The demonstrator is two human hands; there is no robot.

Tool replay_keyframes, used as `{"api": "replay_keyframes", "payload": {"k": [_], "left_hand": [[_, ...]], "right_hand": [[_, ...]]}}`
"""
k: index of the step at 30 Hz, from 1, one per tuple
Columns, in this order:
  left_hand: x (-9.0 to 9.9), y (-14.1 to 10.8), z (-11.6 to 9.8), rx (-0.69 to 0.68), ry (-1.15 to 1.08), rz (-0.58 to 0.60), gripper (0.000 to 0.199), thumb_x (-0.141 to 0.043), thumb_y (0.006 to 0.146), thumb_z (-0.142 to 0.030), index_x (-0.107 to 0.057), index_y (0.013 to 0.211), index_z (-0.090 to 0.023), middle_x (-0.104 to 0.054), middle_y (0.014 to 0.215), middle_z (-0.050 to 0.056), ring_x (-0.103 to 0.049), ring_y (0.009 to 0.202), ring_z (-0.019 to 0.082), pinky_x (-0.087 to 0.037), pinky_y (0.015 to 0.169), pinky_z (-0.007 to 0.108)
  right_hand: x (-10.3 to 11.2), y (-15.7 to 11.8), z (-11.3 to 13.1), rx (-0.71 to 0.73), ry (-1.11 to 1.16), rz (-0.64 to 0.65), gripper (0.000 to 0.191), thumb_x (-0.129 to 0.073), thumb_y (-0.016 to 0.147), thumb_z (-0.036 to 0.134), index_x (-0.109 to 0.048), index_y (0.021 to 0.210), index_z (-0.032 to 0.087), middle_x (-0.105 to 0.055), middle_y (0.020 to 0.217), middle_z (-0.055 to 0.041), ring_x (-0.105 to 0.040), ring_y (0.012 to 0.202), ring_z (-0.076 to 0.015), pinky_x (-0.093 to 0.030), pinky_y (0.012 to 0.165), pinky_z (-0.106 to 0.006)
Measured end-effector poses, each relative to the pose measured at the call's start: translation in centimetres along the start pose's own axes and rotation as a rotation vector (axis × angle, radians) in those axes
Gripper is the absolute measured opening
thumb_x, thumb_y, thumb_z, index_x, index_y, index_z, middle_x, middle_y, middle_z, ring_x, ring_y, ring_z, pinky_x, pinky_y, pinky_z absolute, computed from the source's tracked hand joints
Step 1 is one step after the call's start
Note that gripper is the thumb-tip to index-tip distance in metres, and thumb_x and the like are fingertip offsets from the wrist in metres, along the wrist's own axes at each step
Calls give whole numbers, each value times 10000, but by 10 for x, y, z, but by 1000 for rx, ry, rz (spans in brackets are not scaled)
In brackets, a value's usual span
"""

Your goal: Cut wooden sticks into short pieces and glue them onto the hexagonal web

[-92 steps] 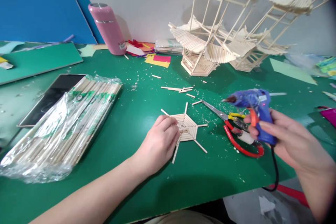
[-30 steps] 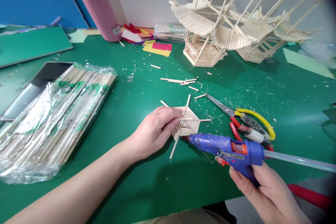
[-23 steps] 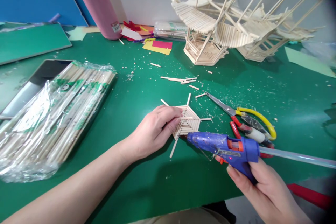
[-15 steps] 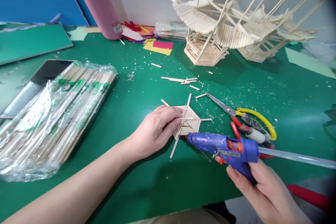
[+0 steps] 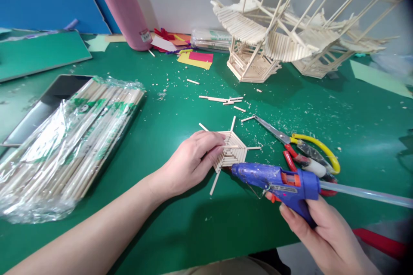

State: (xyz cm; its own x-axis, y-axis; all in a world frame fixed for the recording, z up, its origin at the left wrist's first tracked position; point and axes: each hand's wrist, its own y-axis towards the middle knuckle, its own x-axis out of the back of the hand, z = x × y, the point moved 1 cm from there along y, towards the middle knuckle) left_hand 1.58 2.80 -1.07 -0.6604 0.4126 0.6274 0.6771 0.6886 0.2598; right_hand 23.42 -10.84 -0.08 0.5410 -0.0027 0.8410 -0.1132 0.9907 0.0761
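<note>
Table point(image 5: 161, 116), near front edge: right hand point(image 5: 325, 232) grips glue gun point(image 5: 258, 174), newly brought to stick web point(image 5: 238, 154) left hand point(image 5: 193, 159) holds; apparently gluing.

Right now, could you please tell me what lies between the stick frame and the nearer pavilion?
The head view shows mainly short loose sticks lying there.

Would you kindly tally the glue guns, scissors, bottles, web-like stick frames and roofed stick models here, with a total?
Glue gun: 1
Scissors: 1
Bottle: 1
Web-like stick frame: 1
Roofed stick models: 2
Total: 6
</note>
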Motion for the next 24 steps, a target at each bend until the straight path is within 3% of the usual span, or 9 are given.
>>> {"api": "replay_keyframes", "payload": {"k": [6, 24], "left_hand": [[0, 1, 0, 4, -7, 7, 179, -375, 888, -177, -543, 932, -131, -605, 977, 70, -550, 953, 159, -434, 841, 283], [1, -1, 1, 14, -4, -3, 180, -380, 885, -184, -543, 948, -139, -607, 1007, 70, -554, 962, 158, -436, 855, 278]], "right_hand": [[0, 1, 2, 4, -34, 10, 225, -456, 845, 313, -517, 1043, 225, -698, 837, -24, -677, 751, -159, -546, 620, -164], [1, 1, 1, -35, 45, 27, 231, -459, 847, 287, -519, 1064, 237, -695, 854, -11, -672, 778, -149, -541, 653, -162]]}}
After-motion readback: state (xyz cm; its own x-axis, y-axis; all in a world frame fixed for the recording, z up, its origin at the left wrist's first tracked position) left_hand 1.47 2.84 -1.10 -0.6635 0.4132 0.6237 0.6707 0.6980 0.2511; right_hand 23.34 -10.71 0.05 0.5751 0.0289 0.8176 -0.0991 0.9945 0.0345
